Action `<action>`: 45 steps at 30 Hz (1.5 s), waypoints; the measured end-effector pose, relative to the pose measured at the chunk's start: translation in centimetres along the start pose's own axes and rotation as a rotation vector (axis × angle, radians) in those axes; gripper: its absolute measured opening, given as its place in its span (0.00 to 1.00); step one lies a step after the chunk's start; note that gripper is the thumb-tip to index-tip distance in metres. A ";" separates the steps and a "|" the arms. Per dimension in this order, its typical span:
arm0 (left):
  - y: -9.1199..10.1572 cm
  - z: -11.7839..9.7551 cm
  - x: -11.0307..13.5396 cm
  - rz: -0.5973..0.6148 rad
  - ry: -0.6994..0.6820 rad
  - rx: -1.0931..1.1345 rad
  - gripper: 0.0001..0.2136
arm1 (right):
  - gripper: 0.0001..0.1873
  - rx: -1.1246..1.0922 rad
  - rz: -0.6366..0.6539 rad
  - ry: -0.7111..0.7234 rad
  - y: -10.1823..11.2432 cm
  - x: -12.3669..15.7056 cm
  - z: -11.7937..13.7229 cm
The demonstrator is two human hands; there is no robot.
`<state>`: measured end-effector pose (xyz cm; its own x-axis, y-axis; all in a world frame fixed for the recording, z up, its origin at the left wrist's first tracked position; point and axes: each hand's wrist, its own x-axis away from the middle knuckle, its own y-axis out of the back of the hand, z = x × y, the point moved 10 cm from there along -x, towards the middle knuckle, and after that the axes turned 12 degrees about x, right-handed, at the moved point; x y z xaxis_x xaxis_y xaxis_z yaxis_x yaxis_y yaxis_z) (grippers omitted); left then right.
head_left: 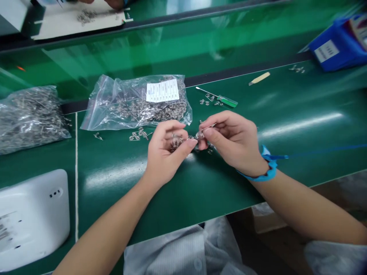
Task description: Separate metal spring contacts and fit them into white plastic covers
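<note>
My left hand (166, 151) is cupped above the green mat and holds a small heap of metal spring clips (175, 142) in its palm, thumb and fingers pinched at the tip. My right hand (232, 139) meets it fingertip to fingertip and pinches one small metal clip (200, 135) between thumb and forefinger. A blue wrist strap (268, 173) with a cord circles my right wrist. Just beyond the hands lies a clear plastic bag of the same clips (137, 101) with a white label, and a few loose clips (137, 135) lie in front of it.
A second bag of metal parts (28, 118) lies at the left. A white device (31, 217) sits at the near left. A green-handled screwdriver (220, 98), a cream stick (259, 78) and a blue bin (338, 46) lie to the right. Another person's white tray (80, 21) is across the belt.
</note>
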<state>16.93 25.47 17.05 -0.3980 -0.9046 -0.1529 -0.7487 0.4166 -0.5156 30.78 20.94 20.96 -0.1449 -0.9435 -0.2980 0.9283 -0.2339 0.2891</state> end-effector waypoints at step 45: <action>-1.8 -1.6 1.6 0.105 -0.364 -0.429 0.04 | 0.03 0.883 -0.109 0.526 -0.4 2.3 4.4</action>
<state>16.78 23.44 19.02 -0.3304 -0.7977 -0.5046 -0.8933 0.4368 -0.1056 28.59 17.83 24.16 0.1515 -0.7346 -0.6614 0.3060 -0.6014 0.7380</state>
